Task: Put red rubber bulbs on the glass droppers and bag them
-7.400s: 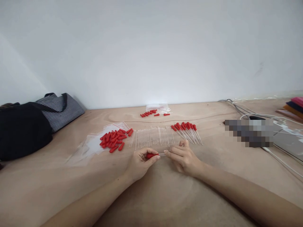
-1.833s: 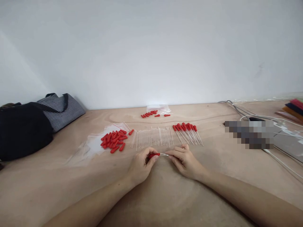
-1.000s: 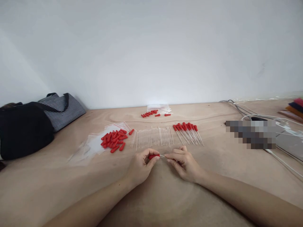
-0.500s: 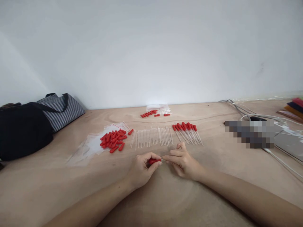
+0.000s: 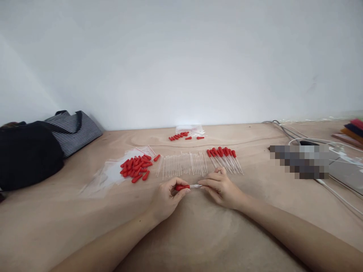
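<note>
Fingers of our left hand (image 5: 167, 197) are pinched around a red dropper bulb (image 5: 182, 187), while those of our right hand (image 5: 223, 189) clasp the clear pipette tube (image 5: 195, 186) projecting from it. Both pieces are held well in from the back edge of the table (image 5: 283, 223), nearer us than the row of loose tubes (image 5: 181, 165). Pushing off-axis could, we judge, bend or crack the slim tube (glass or plastic, we cannot tell), and a slack left pinch might let the bulb twist away or its lip fold. A sideways swing of our right hand could also knock the capped droppers (image 5: 226, 158) just beyond it. Our forearms slant inward from the table's near side; the left thumb and forefinger curl round the bulb, and the right fingers bend over the tube, knuckles raised towards the back edge.
</note>
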